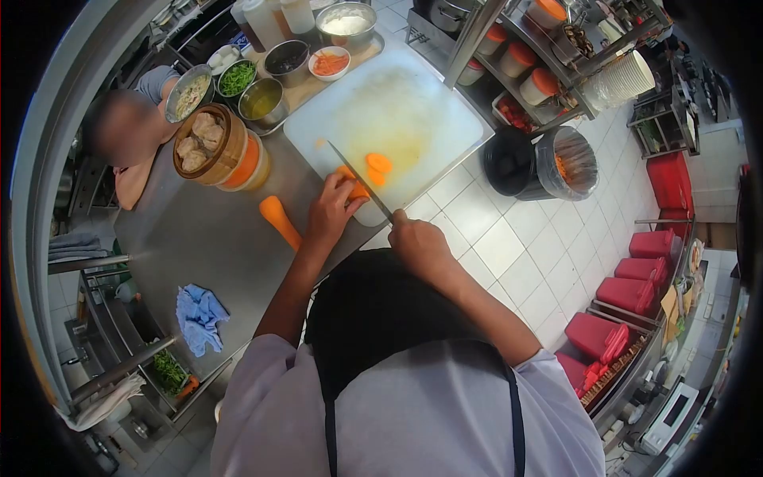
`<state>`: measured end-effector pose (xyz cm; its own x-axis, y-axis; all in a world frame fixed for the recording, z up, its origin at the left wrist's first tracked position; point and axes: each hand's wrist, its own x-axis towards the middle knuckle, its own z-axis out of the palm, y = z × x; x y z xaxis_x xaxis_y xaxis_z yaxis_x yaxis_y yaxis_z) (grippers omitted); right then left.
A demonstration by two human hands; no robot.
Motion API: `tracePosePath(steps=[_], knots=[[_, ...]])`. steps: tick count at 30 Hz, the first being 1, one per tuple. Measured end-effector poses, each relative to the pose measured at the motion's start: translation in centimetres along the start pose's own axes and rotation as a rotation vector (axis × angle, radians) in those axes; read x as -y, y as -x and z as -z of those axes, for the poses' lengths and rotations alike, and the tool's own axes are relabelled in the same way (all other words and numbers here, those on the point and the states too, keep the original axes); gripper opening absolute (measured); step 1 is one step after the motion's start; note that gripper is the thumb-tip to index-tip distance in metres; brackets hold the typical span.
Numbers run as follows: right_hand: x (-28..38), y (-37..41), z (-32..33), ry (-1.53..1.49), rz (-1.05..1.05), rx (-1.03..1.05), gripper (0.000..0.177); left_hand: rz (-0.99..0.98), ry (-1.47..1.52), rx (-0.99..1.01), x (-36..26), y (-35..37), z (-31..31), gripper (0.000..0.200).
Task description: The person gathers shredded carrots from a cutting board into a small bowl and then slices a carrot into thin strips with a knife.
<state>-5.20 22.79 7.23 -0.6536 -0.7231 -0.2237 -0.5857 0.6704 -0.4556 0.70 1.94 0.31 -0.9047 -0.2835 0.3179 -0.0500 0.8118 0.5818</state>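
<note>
Our L hand (335,208) curls, nearly closed, round the carrot piece (358,191) at 7 o'clock on the board (445,119); our R hand (417,238) wraps the handle of the knife (362,183). Carrot's prob. light, stiff, slick (cut faces esp.): we'd pinch its sides, fingertips tucked.

The person (429,374) wears a pale lilac-grey shirt (437,421) with short, loose sleeves (560,405) and, over it, a black apron (381,310) with two narrow dark straps (330,429); the forearms (497,314) are bare.
</note>
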Motion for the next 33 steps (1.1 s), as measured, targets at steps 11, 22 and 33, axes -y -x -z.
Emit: tracePosePath(steps=[11, 22, 33], knots=[[1.1, -2.5, -1.1, 0.1, -0.017, 0.061, 0.017, 0.022, 0.024, 0.068, 0.5, -0.2, 0.2, 0.037], [-0.6, -5.4, -5.6, 0.074, 0.024, -0.029, 0.019, -0.021, 0.021, 0.001, 0.5, 0.0, -0.2, 0.041], [-4.6, -5.8, -5.0, -0.205, -0.013, -0.017, 0.029, 0.079, -0.147, -0.063, -2.9, 0.3, -2.1, 0.047]])
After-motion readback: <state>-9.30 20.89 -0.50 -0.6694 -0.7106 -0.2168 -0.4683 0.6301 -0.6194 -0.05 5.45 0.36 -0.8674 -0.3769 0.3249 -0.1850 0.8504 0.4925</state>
